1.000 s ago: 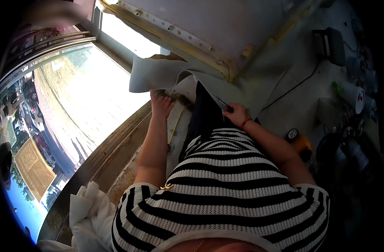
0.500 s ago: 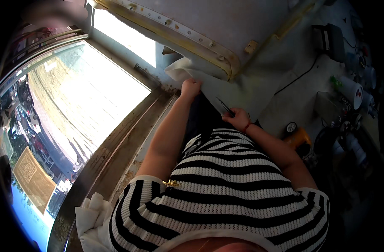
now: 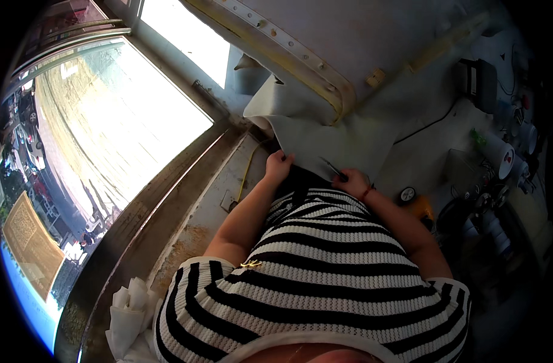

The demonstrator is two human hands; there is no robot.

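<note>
Your left hand [image 3: 278,167] has drawn nearer you, pinched on the near left edge of the grey sheet [image 3: 328,134], which now covers more of your trousers [image 3: 302,178]. Your right hand [image 3: 353,181] grips a slim tool [image 3: 342,176], its tip against the sheet's backdrop.

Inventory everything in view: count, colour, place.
Sheet: 1, pale grey, centre
Pointed tool: 1, dark, in right hand
Panel: 1, greyish, top
Perforated strip: 1, pale, along panel
Bright panes: 2, white, left
Cord: 1, yellow, left of centre
Cloth: 1, white, lower left
Cable: 1, black, right of sheet
Wheel: 1, dark, pale hub, right
Object: 1, orange, beside wheel
Container: 1, white, far right
Clutter: uncountable, dark, far right
Striped top: 1, black-white, lower middle
Left hand: 1, bare, at sheet edge
Right hand: 1, bare, centre
</note>
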